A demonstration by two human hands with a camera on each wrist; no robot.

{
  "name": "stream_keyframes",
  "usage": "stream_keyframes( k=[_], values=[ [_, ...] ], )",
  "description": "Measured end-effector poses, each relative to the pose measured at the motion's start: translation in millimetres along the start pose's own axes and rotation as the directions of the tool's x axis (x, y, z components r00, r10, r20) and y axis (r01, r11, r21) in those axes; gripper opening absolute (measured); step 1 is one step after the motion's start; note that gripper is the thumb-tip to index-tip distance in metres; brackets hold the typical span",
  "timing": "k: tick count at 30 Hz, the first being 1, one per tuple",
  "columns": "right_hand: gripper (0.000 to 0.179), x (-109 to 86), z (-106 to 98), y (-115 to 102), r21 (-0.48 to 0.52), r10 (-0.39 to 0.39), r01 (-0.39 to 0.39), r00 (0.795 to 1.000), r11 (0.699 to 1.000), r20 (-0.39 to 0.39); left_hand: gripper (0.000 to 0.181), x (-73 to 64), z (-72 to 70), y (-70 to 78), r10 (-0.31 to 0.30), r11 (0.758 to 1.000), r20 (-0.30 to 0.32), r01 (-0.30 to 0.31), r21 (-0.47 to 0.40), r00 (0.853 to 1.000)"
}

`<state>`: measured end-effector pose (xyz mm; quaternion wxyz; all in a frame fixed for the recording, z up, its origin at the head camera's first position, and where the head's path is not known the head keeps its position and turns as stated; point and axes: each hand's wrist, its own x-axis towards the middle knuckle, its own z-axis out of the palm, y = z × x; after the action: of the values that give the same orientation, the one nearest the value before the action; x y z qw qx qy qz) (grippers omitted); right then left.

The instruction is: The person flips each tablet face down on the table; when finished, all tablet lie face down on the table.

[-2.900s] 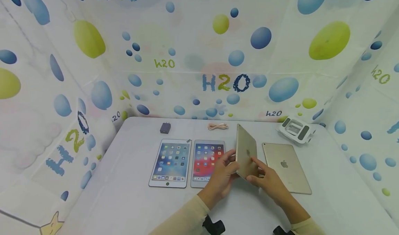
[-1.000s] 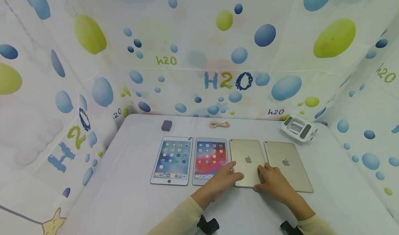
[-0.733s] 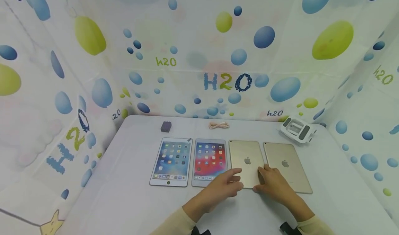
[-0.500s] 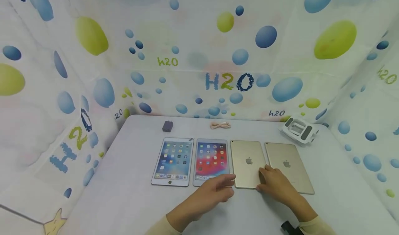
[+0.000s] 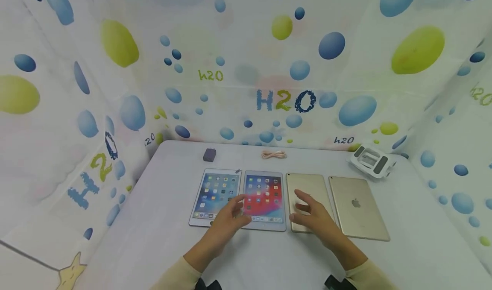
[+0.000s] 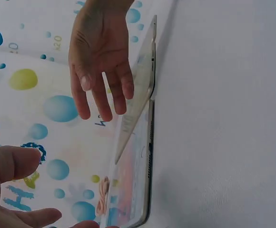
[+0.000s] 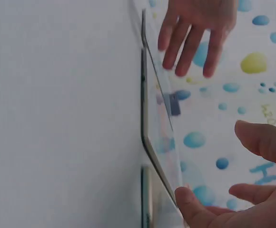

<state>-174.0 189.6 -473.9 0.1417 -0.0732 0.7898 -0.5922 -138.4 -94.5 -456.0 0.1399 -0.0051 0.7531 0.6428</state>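
Observation:
Four tablets lie in a row on the white table. On the left, a white-framed tablet (image 5: 217,194) with a lit blue screen stands beside a tablet with a red-and-blue screen (image 5: 263,200). Right of these, two gold tablets lie back up, the inner gold tablet (image 5: 307,185) and the outer gold tablet (image 5: 357,206). My left hand (image 5: 226,224) hovers with spread fingers over the lower edges of the two lit tablets. Above the inner gold tablet, my right hand (image 5: 316,217) is raised, fingers apart, covering its logo. Neither hand holds anything in the wrist views.
Along the back of the table lie a dark plug adapter (image 5: 209,154), a coiled pink cable (image 5: 274,154) and a white-and-grey stand (image 5: 372,161) at the right. A bubble-print sheet (image 5: 238,42) encloses the table behind and at the sides.
The inner gold tablet, earlier tilted up in both hands, came down flat onto the table. My left hand then moved off it to the left. My right hand let go of its edge and lifted.

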Motion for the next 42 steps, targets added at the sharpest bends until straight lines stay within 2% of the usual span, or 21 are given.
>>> stream_keyframes(
  k=[4, 8, 12, 16, 29, 36, 42],
  values=[
    [0.08, 1.0, 15.0, 0.8, 0.138, 0.073, -0.072, 0.997, 0.988, -0.004, 0.073, 8.2, -1.4, -5.8, -0.012, 1.0, -0.016, 0.012, 0.001, 1.0],
    [0.079, 0.8, 23.3, 2.3, 0.201, 0.081, -0.079, 0.997, 0.976, -0.002, 0.074, 12.7, -2.2, -10.5, -0.022, 1.0, -0.007, 0.021, -0.022, 1.0],
    [0.079, 1.9, 28.1, 2.2, 0.222, 0.053, -0.05, 0.999, 0.974, -0.004, 0.075, 16.2, -0.5, -11.0, -0.012, 0.999, -0.004, 0.011, -0.042, 1.0],
    [0.078, 4.3, 32.0, 0.7, 0.254, 0.029, -0.029, 1.0, 0.967, 0.005, 0.074, 20.0, 3.2, -10.6, -0.011, 0.998, -0.026, 0.01, -0.054, 1.0],
    [0.063, 6.3, 31.1, -2.0, 0.339, 0.085, -0.078, 0.996, 0.937, -0.004, 0.08, 27.8, 7.3, -10.7, -0.043, 0.994, -0.048, 0.038, -0.105, 0.998],
    [0.069, 11.2, 32.5, -3.9, 0.332, 0.125, -0.106, 0.991, 0.937, -0.036, 0.08, 30.8, 8.5, -5.4, -0.046, 0.992, -0.045, 0.041, -0.12, 0.998],
    [0.079, 14.1, 34.8, -8.1, 0.404, 0.128, -0.111, 0.992, 0.908, -0.016, 0.077, 35.9, 11.9, -4.0, -0.064, 0.991, -0.044, 0.058, -0.123, 0.997]
  ],
)
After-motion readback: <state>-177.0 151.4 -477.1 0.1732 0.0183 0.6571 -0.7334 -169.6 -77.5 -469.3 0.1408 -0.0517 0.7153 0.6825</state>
